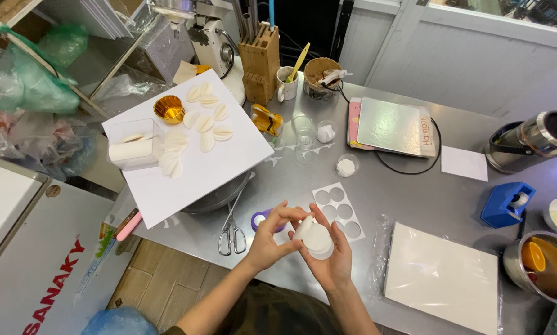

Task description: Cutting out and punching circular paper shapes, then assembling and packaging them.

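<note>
Hands, left [272, 239] and right [331, 260], pinch white paper disc [317, 239], lying near-flat.

Surface [415, 192]: grey steel. Board [191, 167]: white, with cream petals [207, 121]. Cup [169, 109]: gold. Disc [318, 239] between the hands: white. Punch [260, 218]: purple. Dispenser [507, 205]: blue. Knife block [260, 62]: tan wood. Scissors [232, 232]: silver. Slab [443, 276]: white. Bowl [542, 263]: steel, orange slice inside. Bag [36, 87]: green.
</note>
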